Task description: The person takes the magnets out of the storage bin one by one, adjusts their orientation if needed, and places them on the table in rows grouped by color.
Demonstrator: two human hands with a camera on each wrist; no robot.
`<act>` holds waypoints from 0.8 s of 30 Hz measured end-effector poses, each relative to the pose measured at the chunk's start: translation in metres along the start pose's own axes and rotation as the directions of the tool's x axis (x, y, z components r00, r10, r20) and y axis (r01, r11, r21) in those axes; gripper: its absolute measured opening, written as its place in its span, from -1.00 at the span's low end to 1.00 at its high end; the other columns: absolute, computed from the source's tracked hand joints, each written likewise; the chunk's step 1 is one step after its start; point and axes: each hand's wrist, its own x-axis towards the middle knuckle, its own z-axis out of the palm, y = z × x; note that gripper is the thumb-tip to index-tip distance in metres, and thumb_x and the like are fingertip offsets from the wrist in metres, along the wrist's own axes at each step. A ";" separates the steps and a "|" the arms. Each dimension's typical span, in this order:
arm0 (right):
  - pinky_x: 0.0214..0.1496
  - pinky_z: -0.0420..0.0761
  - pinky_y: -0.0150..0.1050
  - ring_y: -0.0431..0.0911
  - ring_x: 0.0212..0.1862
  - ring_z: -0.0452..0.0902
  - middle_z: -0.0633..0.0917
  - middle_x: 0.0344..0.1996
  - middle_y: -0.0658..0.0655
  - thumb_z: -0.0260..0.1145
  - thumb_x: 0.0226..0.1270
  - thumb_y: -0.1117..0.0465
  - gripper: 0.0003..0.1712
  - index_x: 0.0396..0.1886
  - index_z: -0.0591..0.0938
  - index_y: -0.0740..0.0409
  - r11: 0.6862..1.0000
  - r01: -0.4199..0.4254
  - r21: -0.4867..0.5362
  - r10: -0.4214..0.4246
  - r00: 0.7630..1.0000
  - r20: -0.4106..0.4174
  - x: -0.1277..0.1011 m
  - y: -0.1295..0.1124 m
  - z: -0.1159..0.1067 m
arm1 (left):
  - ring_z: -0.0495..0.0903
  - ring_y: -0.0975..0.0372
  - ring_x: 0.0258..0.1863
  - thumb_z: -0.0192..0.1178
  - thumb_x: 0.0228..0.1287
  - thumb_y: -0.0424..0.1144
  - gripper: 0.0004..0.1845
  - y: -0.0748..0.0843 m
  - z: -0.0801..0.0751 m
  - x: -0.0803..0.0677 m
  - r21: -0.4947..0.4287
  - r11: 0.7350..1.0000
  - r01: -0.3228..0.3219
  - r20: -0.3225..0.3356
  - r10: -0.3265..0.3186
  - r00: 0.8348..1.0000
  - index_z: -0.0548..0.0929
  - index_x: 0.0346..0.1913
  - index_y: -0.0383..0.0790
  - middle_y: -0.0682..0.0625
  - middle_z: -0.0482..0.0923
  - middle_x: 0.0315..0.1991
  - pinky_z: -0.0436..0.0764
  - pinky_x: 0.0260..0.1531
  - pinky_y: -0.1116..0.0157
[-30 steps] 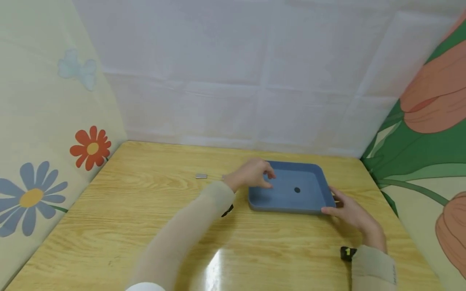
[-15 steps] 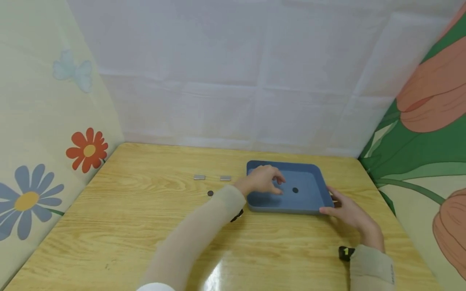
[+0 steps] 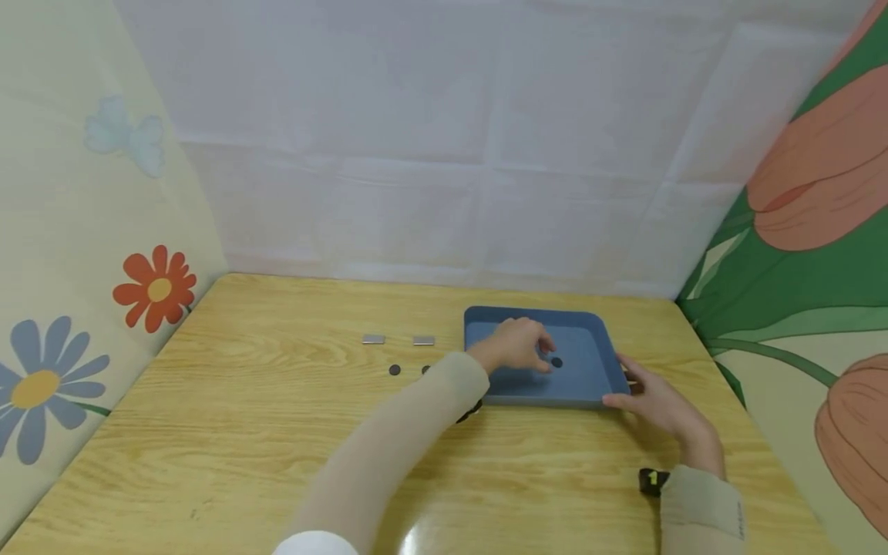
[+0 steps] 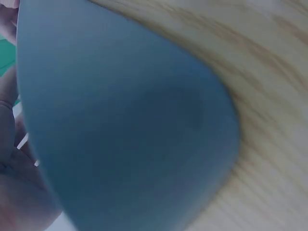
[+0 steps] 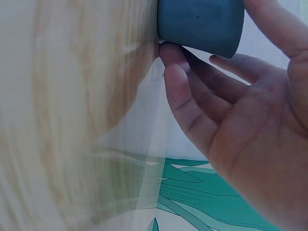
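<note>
A blue tray [image 3: 548,398] lies on the wooden table right of centre, with one small black disc [image 3: 556,362] on its floor. My left hand [image 3: 516,347] hovers inside the tray with its fingers curled down, the tips just left of that disc. Whether it pinches anything is hidden. My right hand [image 3: 645,397] touches the tray's near right corner, thumb on the front wall and straight fingers along the side. The right wrist view shows this hand [image 5: 240,134] against the tray corner [image 5: 199,24]. In the left wrist view only the blurred tray [image 4: 125,125] shows.
Left of the tray lie two small metal rectangles [image 3: 373,339] [image 3: 423,340] and, nearer me, two black discs [image 3: 395,370] [image 3: 425,370]. Fabric walls close the table on the left, back and right. The light wooden tabletop [image 3: 243,432] stretches left and toward me.
My left hand has moved right, from the tray's left edge to the disc on its floor. The black discs on the table came out from behind my arm. My right hand stayed put.
</note>
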 end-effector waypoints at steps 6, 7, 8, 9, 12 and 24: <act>0.32 0.50 0.30 0.45 0.38 0.40 0.31 0.45 0.60 0.36 0.44 -0.14 0.13 0.69 -0.07 0.21 1.000 0.000 0.000 0.000 1.000 -0.004 0.001 0.001 -0.001 | 0.68 0.31 0.07 0.40 0.34 0.00 -0.60 0.008 0.008 0.012 0.006 1.000 0.020 0.018 -0.020 1.000 0.73 0.20 0.05 0.17 0.75 0.09 0.59 0.26 0.21; 0.32 0.50 0.30 0.44 0.38 0.41 0.31 0.45 0.60 0.36 0.44 -0.14 0.13 0.69 -0.07 0.21 1.000 -0.003 0.000 0.003 1.000 -0.004 0.001 0.001 0.000 | 0.68 0.31 0.08 0.40 0.34 0.00 -0.60 0.008 0.010 0.014 0.004 1.000 0.026 0.019 -0.026 0.999 0.73 0.20 0.05 0.16 0.74 0.10 0.59 0.26 0.22; 0.32 0.50 0.29 0.44 0.37 0.41 0.32 0.45 0.60 0.36 0.44 -0.14 0.13 0.69 -0.06 0.21 1.000 -0.005 0.000 0.005 1.000 -0.005 0.001 0.001 0.000 | 0.68 0.31 0.09 0.40 0.34 0.00 -0.60 0.009 0.012 0.016 0.007 1.000 0.029 0.017 -0.029 0.999 0.73 0.20 0.06 0.16 0.74 0.11 0.60 0.25 0.23; 0.32 0.51 0.29 0.43 0.37 0.42 0.32 0.45 0.59 0.36 0.44 -0.15 0.14 0.69 -0.06 0.21 1.000 -0.006 0.002 0.006 1.000 -0.004 0.001 0.001 0.000 | 0.68 0.31 0.10 0.40 0.34 0.00 -0.59 0.009 0.014 0.018 0.008 0.999 0.034 0.015 -0.034 0.999 0.72 0.21 0.05 0.16 0.74 0.12 0.61 0.24 0.24; 0.33 0.50 0.29 0.42 0.38 0.42 0.32 0.45 0.58 0.37 0.43 -0.15 0.14 0.70 -0.07 0.19 1.000 -0.007 0.005 0.007 1.000 -0.003 0.002 0.001 0.001 | 0.68 0.30 0.12 0.41 0.33 0.00 -0.58 0.007 0.019 0.022 0.010 0.999 0.043 0.001 -0.043 0.999 0.72 0.21 0.04 0.15 0.74 0.14 0.62 0.23 0.26; 0.37 0.46 0.31 0.42 0.40 0.40 0.31 0.47 0.58 0.36 0.43 -0.18 0.14 0.70 -0.06 0.17 1.000 -0.029 0.003 0.029 1.000 -0.009 0.003 0.001 0.001 | 0.69 0.29 0.01 0.42 0.32 0.03 -0.78 -0.003 0.028 0.037 -0.036 0.994 0.107 -0.026 -0.107 0.994 0.83 -0.04 0.11 0.21 0.80 -0.05 0.47 0.38 0.08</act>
